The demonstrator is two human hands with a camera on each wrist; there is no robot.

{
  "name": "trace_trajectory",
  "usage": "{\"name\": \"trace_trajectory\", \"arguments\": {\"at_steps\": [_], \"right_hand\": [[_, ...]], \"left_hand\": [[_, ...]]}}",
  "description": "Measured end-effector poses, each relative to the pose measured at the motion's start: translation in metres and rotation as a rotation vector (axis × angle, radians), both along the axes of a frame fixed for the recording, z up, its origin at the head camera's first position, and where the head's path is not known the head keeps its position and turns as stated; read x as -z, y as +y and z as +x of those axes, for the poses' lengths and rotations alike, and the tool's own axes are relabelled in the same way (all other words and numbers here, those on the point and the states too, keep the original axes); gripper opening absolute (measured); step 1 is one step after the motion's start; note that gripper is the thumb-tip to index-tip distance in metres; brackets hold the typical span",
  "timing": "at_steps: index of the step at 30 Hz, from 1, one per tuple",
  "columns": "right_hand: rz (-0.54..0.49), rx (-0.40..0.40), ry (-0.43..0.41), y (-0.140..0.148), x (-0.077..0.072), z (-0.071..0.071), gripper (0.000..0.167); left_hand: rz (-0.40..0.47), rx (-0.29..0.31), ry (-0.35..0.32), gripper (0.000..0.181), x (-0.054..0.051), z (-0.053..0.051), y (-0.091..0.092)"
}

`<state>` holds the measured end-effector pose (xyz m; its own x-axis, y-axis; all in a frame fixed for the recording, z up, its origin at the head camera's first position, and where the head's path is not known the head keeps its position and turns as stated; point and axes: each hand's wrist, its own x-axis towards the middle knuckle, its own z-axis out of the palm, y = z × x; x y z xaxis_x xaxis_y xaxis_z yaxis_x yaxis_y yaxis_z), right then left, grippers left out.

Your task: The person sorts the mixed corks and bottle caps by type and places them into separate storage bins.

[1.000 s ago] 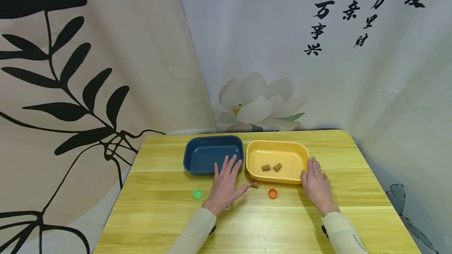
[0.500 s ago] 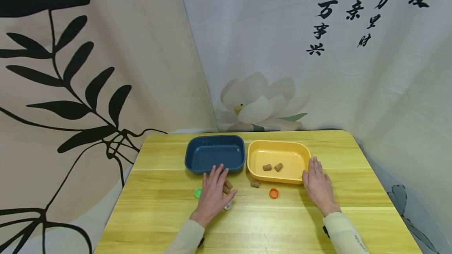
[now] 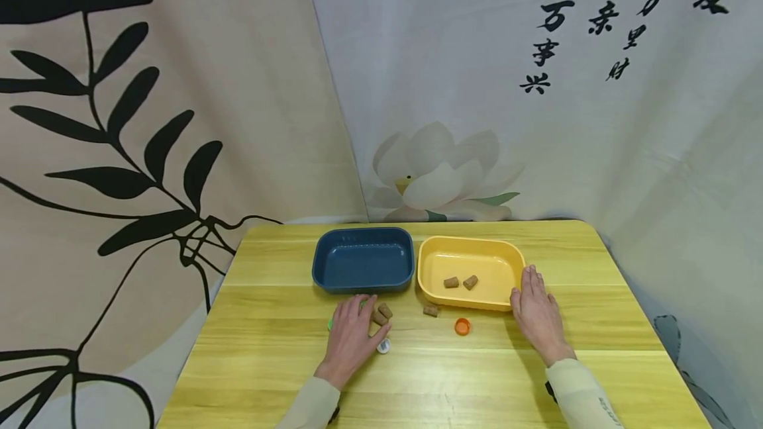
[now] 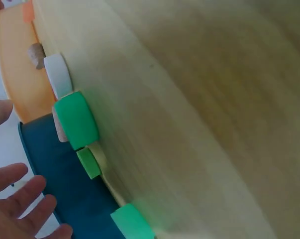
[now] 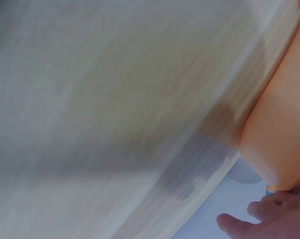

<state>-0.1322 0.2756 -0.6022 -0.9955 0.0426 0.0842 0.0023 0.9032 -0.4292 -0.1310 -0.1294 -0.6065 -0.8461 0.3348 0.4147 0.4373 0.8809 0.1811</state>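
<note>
Your left hand [image 3: 348,337], fingers relaxed, hovered beside brown cylinders [image 3: 379,318]; your right hand [image 3: 538,316], straight-fingered, presumably steadied the yellow tray [image 3: 495,275].

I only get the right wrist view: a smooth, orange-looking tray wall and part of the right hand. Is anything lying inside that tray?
Observer: Yes. In the head view, the yellow rectangular tray holds two short brown cylindrical pieces.
Operator: There's a reddish sliver in my upper right corner. What is it?
Observer: Most likely the small round orange cap, which the head view shows lying in front of that tray.
Operator: And where is the left hand?
Observer: Just in front of the dark blue rectangular tray, close to some small, thick green cap-like pieces.
</note>
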Motion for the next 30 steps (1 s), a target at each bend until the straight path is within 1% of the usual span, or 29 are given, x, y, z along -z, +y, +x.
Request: {"name": "trace_trajectory", "arguments": {"at_steps": [3, 10, 12, 21, 26, 30], "right_hand": [[0.001, 0.005, 0.003, 0.0, 0.0, 0.0, 0.062], [-0.009, 0.006, -0.007, 0.0, -0.001, 0.0, 0.063], [-0.009, 0.007, -0.009, 0.0, -0.001, 0.0, 0.063], [-0.027, 0.014, 0.015, 0.0, 0.002, -0.001, 0.063], [-0.016, 0.017, 0.018, 0.0, 0.002, -0.002, 0.063], [-0.018, 0.017, 0.01, 0.0, 0.001, -0.002, 0.062]], "left_hand": [[-0.025, -0.02, -0.005, 0.062, 0.002, 0.002, 0.0], [-0.113, -0.096, -0.099, 0.06, 0.002, 0.005, 0.001], [-0.126, -0.11, -0.111, 0.058, 0.003, 0.004, 0.002], [-0.165, -0.127, -0.124, 0.055, 0.007, -0.003, 0.01], [-0.175, -0.128, -0.081, 0.048, 0.009, -0.006, 0.014], [-0.163, -0.125, -0.048, 0.041, 0.012, -0.008, 0.014]]}}
